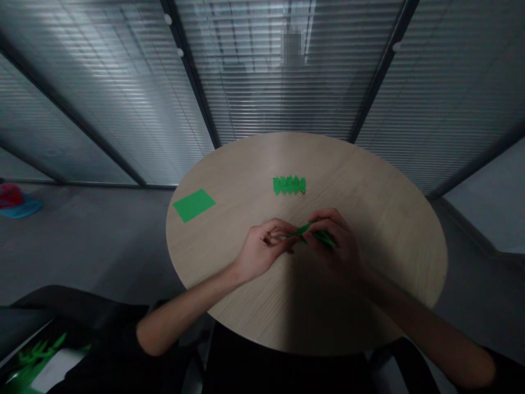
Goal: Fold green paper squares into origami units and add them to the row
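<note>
Between my two hands, just above the round table (229,169), is a piece of folded green paper (326,238). My left hand (264,246) pinches its left end between thumb and fingers. On the other side my right hand (336,241) grips it, fingers curled over the top and partly hiding its shape. Beyond my hands lies a green folded paper piece (289,185) with a row of several jagged points. A flat green paper sheet (194,205) rests near the table's left edge.
Glass panels with blinds (287,98) stand right behind the table. At lower left, more green paper pieces (41,350) and a white sheet (57,371) lie beside a dark chair (82,298). Red and blue items (18,205) are on the floor at far left.
</note>
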A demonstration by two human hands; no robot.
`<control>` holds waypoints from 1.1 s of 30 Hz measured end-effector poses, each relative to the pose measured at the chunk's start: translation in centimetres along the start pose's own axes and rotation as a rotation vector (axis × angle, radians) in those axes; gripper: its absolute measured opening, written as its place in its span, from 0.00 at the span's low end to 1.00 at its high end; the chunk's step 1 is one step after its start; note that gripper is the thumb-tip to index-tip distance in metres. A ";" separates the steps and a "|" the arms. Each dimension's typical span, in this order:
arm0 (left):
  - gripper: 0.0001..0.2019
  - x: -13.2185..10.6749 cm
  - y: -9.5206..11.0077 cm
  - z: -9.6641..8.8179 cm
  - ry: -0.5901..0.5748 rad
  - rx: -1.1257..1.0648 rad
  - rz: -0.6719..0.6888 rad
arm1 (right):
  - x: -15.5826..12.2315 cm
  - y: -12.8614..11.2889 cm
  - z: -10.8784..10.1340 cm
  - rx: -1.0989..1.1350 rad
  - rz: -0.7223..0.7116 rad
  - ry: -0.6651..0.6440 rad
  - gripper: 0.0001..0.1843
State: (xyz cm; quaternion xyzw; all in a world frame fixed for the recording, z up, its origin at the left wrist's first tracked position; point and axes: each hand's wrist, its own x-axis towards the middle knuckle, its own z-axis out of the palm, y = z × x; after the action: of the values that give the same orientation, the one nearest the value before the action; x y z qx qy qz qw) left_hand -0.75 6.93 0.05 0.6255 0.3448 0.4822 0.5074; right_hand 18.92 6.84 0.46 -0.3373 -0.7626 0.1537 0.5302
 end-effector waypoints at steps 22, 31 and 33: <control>0.10 -0.1 0.1 0.1 0.068 -0.025 0.046 | 0.0 -0.1 0.2 0.098 0.140 0.044 0.05; 0.12 -0.2 0.3 0.2 0.050 -0.050 0.053 | 0.1 -0.2 0.2 0.083 0.095 0.079 0.05; 0.12 -0.1 0.4 0.2 0.044 -0.052 0.056 | 0.1 -0.1 0.1 0.070 0.079 0.084 0.06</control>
State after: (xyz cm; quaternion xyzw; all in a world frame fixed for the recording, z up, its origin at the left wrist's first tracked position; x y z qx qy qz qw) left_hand -0.66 6.65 0.44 0.6106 0.3256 0.5186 0.5021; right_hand 18.71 6.86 0.58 -0.3544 -0.7198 0.1869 0.5669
